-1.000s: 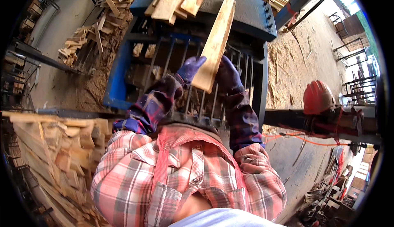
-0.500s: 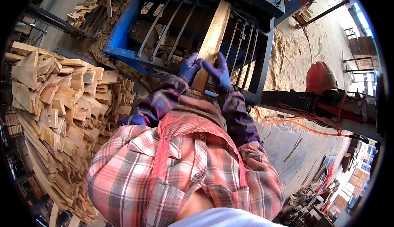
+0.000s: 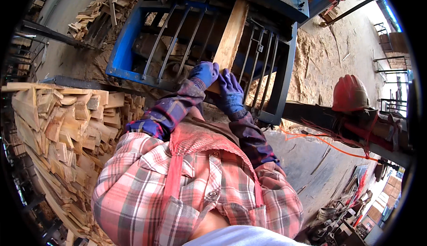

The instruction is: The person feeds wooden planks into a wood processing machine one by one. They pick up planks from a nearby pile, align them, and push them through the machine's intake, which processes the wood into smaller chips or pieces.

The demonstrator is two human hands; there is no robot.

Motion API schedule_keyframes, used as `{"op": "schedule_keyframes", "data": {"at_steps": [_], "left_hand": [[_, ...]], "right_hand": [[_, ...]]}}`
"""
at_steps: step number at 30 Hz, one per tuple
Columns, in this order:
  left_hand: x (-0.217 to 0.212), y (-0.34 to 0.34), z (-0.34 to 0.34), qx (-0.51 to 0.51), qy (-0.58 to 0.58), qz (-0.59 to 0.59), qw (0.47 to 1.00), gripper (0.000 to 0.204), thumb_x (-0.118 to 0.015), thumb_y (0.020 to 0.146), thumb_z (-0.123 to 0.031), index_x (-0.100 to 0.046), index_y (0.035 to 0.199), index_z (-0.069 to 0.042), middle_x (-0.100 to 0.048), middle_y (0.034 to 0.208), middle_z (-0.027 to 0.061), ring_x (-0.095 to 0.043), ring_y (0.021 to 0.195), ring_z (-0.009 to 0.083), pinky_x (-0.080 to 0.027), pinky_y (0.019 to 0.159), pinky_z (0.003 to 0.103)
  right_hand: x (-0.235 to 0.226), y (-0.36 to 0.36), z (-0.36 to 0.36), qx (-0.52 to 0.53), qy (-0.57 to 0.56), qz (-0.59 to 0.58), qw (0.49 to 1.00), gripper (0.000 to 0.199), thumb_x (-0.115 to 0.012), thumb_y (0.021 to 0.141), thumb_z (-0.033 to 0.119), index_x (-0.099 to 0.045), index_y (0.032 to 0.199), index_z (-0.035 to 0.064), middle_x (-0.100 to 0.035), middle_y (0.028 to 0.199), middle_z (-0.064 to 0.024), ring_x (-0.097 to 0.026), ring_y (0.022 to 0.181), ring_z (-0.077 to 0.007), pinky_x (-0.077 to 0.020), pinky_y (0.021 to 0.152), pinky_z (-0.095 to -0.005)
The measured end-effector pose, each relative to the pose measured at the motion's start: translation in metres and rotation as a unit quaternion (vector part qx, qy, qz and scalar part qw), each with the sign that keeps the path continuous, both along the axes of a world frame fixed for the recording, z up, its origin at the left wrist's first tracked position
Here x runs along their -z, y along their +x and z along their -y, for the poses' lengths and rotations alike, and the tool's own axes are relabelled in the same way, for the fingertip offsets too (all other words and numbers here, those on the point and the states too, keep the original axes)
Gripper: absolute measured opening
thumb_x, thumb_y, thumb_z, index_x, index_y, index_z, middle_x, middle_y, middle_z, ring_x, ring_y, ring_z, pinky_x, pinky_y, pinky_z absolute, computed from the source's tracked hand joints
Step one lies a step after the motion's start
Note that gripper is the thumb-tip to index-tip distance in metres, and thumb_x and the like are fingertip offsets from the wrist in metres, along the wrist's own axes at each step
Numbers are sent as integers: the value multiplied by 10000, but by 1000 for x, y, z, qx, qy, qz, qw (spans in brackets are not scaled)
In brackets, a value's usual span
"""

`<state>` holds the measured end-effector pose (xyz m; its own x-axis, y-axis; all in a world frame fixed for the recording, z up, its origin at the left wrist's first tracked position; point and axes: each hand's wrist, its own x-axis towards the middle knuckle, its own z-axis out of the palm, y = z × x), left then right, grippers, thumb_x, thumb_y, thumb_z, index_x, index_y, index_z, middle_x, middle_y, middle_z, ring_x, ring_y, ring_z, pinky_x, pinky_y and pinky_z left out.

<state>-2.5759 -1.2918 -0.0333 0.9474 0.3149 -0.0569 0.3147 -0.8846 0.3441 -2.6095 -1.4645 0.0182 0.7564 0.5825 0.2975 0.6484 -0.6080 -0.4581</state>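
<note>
A long pale wooden board (image 3: 231, 39) lies lengthwise over the blue machine's barred infeed frame (image 3: 130, 73), its far end at the machine's dark housing. My left hand (image 3: 205, 74), in a blue-purple glove, is closed on the left edge near the board's near end. Against the right side and near end rests my right hand (image 3: 230, 93), gloved alike, its fingers bent over the wood and pressed together. Both hands cover much of the near end.
A tall stack of cut wood pieces (image 3: 66, 126) stands at my left. To the right, a red hard hat (image 3: 350, 93) sits on a dark beam (image 3: 307, 114) with an orange cable (image 3: 336, 147) hanging by it. More wood scraps (image 3: 89, 16) lie at the far left.
My fingers were stretched and spread along the board's sides; now both hands have closed around its near end. The board has barely shifted in view.
</note>
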Motion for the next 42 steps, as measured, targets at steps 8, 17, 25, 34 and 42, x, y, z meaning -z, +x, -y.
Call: {"op": "schedule_keyframes", "data": {"at_steps": [8,17,25,34,42], "left_hand": [[2,72,-14,154,29,-87,984,400,-483,900,-401,-689,829,-66,-677,856,231,-680,800,404,-547,660,486],[-63,96,-28,293,-133,344,882,397,-593,883,-277,-603,1169,-1,-610,1197,200,-576,1127,386,-456,973,447],[-18,45,3,307,-5,231,923,485,-473,941,-345,-533,1310,-37,-501,1379,167,-432,1318,336,-297,1113,480],[-125,227,-55,231,163,363,888,623,-607,819,-385,-485,1340,-66,-488,1387,162,-440,1297,350,-349,1061,475],[-160,305,-100,-4,312,93,946,456,-655,797,-228,-521,1206,-75,-533,1289,157,-550,1133,325,-459,860,511]], "right_hand": [[15,62,4,-35,-4,-26,999,837,-795,681,395,-440,1395,140,-461,1397,-194,-462,1260,-410,-425,995,-491],[4,43,-4,79,63,-16,995,748,-817,646,313,-526,1310,132,-476,1409,-180,-471,1270,-371,-370,1052,-493],[35,73,-12,85,-13,-7,996,664,-730,723,336,-531,1327,143,-492,1419,-124,-460,1317,-280,-262,1130,-489],[38,193,-25,139,-59,-33,988,799,-758,666,497,-497,1353,183,-413,1494,-62,-371,1375,-264,-199,1158,-458],[-6,182,-50,109,155,14,982,471,-683,828,345,-606,1211,82,-643,1160,-87,-610,1054,-257,-477,899,-379]]}}
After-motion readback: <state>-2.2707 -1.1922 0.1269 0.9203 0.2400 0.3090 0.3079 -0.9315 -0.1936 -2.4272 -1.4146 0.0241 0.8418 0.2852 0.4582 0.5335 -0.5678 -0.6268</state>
